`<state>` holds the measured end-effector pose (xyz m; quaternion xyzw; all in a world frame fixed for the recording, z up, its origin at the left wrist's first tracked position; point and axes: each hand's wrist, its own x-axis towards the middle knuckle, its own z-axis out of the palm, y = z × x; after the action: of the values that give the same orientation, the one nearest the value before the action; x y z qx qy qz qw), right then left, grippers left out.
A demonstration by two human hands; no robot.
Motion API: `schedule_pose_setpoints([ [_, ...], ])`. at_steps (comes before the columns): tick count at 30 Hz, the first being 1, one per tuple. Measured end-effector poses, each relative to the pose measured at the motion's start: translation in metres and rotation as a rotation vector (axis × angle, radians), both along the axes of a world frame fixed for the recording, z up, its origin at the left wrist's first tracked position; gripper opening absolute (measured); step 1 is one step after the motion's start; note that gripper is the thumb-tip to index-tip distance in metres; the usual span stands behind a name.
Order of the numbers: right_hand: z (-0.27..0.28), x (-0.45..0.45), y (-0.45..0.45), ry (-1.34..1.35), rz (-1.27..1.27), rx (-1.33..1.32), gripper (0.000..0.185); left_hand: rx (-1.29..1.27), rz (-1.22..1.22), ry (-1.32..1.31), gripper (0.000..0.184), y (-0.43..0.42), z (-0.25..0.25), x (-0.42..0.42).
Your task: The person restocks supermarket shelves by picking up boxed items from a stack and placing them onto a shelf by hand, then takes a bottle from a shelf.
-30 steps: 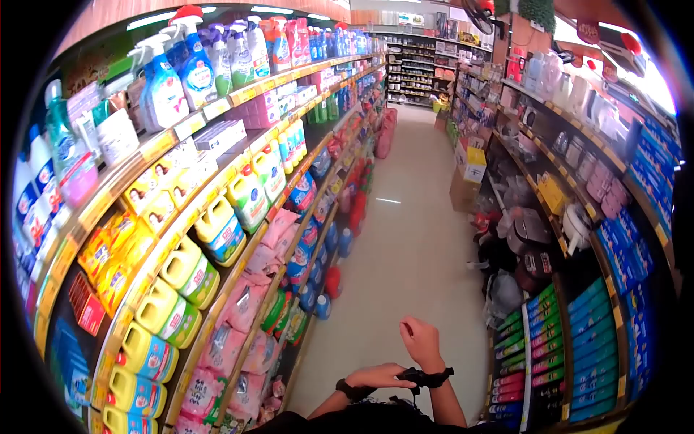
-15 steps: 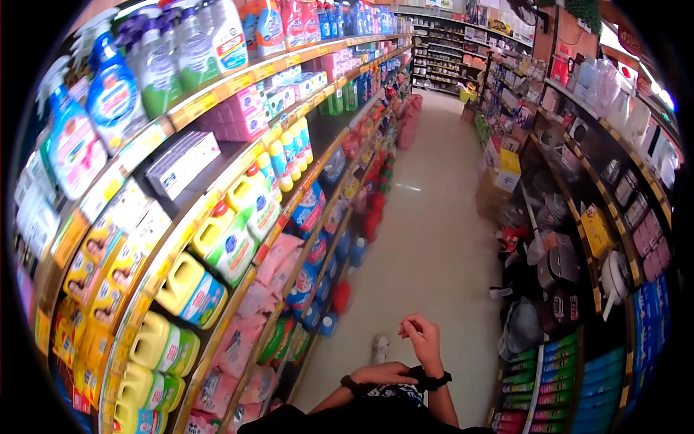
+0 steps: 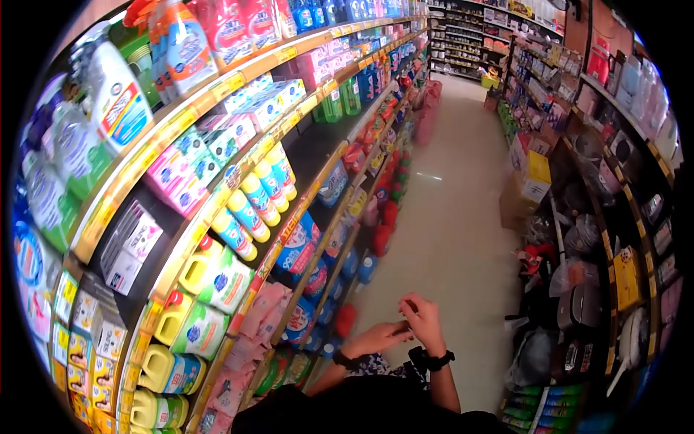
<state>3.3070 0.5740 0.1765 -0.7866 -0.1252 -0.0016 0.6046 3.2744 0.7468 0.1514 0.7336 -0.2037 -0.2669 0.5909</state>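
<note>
My left hand (image 3: 377,338) is in front of my body, low in the head view, its fingers fairly straight and pointing right. Nothing shows in it. Its fingertips come close to the base of my right hand (image 3: 425,323); whether they touch I cannot tell. My right hand is raised, with loosely bent fingers apart and nothing visible in them. A dark band (image 3: 438,360) circles the right wrist, and another dark band (image 3: 347,361) is on the left one. Both hands are over the aisle floor (image 3: 463,239), away from the shelves.
Left, a long shelf (image 3: 217,90) holds spray bottles, tissue packs, yellow-handled jugs (image 3: 189,324) and pink bags (image 3: 264,311). Along the right side, another shelf has a grey case (image 3: 580,307) and a yellow box (image 3: 627,275). Cartons (image 3: 525,195) stand on the floor at the right.
My view has shifted forward along the aisle and turned left. My left hand has risen toward my right hand, from lying near the right wrist. My right hand stays raised.
</note>
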Motion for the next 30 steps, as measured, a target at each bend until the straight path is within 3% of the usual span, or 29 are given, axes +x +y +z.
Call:
schedule_pose_setpoints([
  [1,0.005,0.014,0.0,0.023,0.018,-0.023,0.015,-0.086,0.085,0.088,0.038,0.004,-0.001,0.015],
  [6,0.002,0.106,0.012,0.025,0.162,0.021,0.013,-0.101,0.443,-0.069,0.024,0.026,-0.009,0.101],
  [8,-0.014,0.154,0.016,-0.063,0.157,-0.098,0.013,-0.113,0.59,-0.193,0.023,0.04,-0.038,0.15],
  [9,-0.015,0.173,0.016,-0.101,0.156,-0.162,0.013,-0.12,0.665,-0.245,0.022,0.04,-0.028,0.167],
  [15,0.014,0.304,0.045,-0.085,0.373,-0.194,0.014,-0.547,1.001,-0.394,0.022,0.075,0.003,0.296],
  [18,0.011,0.369,0.076,-0.256,0.455,-0.266,0.018,-0.463,1.294,-0.555,0.02,0.095,0.02,0.339],
  [20,0.035,0.389,0.099,-0.197,0.564,-0.172,0.018,-0.434,1.461,-0.597,0.019,0.107,0.032,0.351],
  [23,0.058,0.432,0.152,-0.319,0.692,-0.131,0.024,-0.418,1.57,-0.675,0.022,0.124,0.034,0.361],
  [30,0.112,0.506,0.305,-0.676,0.866,0.096,0.045,-0.162,1.757,-0.718,0.051,0.153,0.047,0.395],
])
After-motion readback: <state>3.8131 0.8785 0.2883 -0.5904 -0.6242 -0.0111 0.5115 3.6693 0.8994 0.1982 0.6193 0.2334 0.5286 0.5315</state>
